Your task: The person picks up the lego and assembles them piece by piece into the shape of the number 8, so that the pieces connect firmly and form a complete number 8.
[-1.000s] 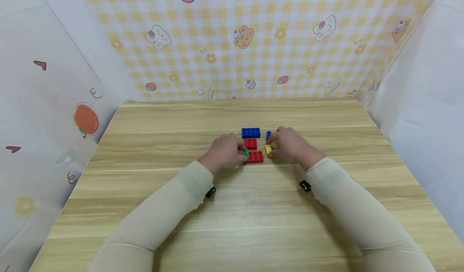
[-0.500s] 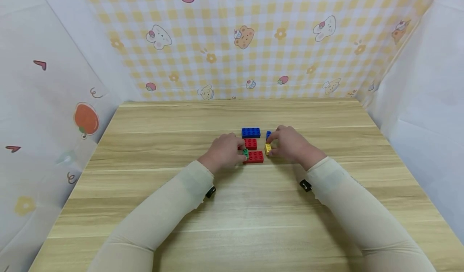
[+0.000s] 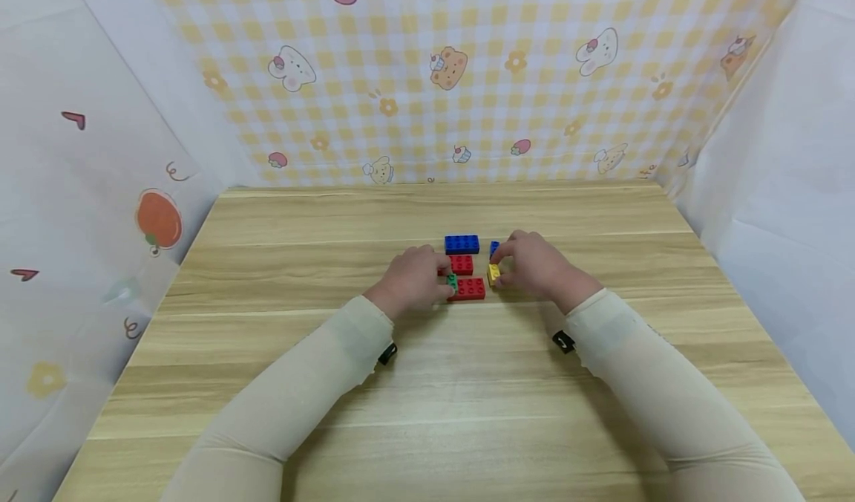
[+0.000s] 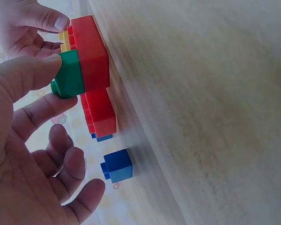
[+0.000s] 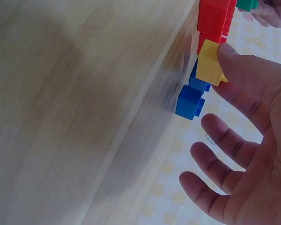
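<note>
The left hand is pinching the green brick at the left end of the front red brick; the right hand is pinching the yellow brick just beyond its right end. Side grips are probably keeping the studs unobstructed.

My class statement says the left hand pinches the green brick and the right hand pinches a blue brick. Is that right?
Not quite: the right hand pinches the yellow brick, as the right wrist view shows. The left hand does pinch the green brick.
</note>
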`<state>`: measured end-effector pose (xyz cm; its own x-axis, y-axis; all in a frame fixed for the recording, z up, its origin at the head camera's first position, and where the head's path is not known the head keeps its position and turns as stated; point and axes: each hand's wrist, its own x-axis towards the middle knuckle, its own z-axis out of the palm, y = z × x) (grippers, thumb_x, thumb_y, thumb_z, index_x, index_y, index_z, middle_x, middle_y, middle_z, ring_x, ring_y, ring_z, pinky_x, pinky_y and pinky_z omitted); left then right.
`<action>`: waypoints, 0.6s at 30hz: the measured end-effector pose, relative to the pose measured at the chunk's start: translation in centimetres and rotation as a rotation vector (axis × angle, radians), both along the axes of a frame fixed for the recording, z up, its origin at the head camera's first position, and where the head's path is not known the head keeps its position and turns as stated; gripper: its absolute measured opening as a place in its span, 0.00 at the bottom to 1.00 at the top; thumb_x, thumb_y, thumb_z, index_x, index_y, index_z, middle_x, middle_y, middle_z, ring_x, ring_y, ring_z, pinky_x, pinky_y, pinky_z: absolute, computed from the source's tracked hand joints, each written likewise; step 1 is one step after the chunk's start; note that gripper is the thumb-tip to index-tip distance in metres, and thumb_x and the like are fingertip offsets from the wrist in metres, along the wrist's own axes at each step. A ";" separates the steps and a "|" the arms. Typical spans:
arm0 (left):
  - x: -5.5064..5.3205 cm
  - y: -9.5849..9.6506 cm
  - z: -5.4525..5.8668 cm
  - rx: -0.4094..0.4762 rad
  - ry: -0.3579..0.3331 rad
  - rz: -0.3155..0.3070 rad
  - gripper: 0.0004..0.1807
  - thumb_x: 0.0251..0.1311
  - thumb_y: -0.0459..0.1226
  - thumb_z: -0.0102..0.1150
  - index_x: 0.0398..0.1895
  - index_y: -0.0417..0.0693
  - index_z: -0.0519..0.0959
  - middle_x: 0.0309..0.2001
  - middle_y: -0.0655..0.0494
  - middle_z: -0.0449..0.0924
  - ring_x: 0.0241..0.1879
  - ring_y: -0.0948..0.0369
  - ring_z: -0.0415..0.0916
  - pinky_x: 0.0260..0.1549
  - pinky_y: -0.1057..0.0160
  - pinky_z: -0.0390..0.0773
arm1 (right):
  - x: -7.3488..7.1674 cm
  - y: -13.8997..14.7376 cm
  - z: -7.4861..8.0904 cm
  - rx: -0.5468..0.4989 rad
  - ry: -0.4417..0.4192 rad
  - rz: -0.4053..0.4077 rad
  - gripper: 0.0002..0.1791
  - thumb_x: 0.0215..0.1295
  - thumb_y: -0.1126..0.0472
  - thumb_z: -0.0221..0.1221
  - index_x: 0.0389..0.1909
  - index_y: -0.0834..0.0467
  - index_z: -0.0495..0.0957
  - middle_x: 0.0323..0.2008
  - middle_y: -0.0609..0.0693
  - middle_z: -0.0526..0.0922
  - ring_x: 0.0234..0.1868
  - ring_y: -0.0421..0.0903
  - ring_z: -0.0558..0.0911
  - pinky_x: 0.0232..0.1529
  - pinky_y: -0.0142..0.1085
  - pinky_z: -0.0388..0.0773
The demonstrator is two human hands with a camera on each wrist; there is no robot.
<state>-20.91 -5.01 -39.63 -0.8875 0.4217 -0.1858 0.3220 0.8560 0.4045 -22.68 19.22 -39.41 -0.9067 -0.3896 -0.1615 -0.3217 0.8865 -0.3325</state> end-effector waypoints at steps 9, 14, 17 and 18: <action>0.0 0.1 0.1 -0.006 -0.003 0.005 0.07 0.66 0.46 0.71 0.39 0.55 0.84 0.42 0.56 0.77 0.43 0.55 0.73 0.43 0.56 0.75 | 0.0 0.0 0.0 0.001 -0.002 0.002 0.18 0.64 0.55 0.75 0.53 0.55 0.89 0.56 0.58 0.80 0.58 0.61 0.78 0.63 0.54 0.77; -0.1 0.1 0.1 -0.014 -0.005 -0.003 0.07 0.66 0.46 0.70 0.39 0.55 0.85 0.42 0.57 0.77 0.43 0.55 0.73 0.43 0.56 0.74 | 0.2 0.0 0.2 -0.008 -0.003 0.002 0.18 0.64 0.56 0.75 0.53 0.55 0.89 0.56 0.58 0.80 0.59 0.61 0.77 0.63 0.55 0.77; -0.1 0.1 0.1 -0.013 -0.007 -0.003 0.07 0.66 0.46 0.70 0.39 0.55 0.84 0.42 0.57 0.77 0.43 0.55 0.73 0.42 0.56 0.74 | 0.2 0.0 0.3 -0.012 -0.005 0.003 0.18 0.64 0.56 0.75 0.53 0.55 0.89 0.57 0.58 0.80 0.59 0.62 0.77 0.64 0.55 0.76; 0.0 0.0 0.1 -0.013 -0.007 -0.003 0.07 0.66 0.46 0.70 0.39 0.55 0.84 0.42 0.57 0.77 0.43 0.55 0.73 0.42 0.56 0.74 | 0.2 0.0 0.4 -0.013 -0.005 0.003 0.18 0.64 0.56 0.75 0.53 0.55 0.89 0.57 0.58 0.80 0.60 0.62 0.77 0.64 0.55 0.76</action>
